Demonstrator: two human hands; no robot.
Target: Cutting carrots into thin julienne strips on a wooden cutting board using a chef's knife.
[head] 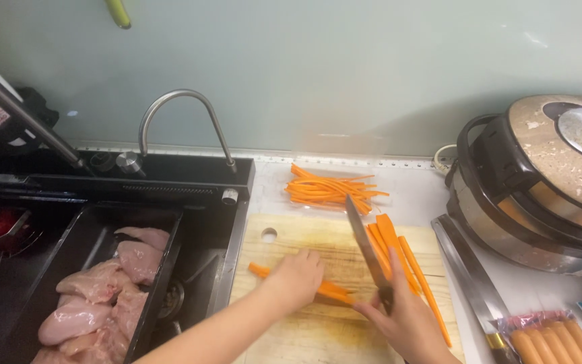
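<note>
From the head camera, looking down: a wooden cutting board (318,330) lies on the white tabletop (540,290), just right of a black sink (227,222). The left hand (296,278) is curled down, fingers pressing on a piece of carrot (331,291) that lies flat on the board; one orange end sticks out to the left of the hand, the other reaches toward the right hand. The right hand (409,320) is closed around the handle of a kitchen knife (364,237), forefinger stretched along the blade's back; the blade points away from the person and its edge rests on the board beside the carrot. Just right of the blade lie flat carrot slices (389,244) and a few long strips running down the board. Behind the board, near the wall, sits a heap of thin carrot sticks (328,189).

A curved metal tap (182,116) rises over the sink, and a black tray in it holds raw chicken pieces (106,290). At the right stands a rice cooker (540,182) with a speckled lid. A second knife (469,283) lies along the board's right edge, and by it a pack of sausages (547,337)
</note>
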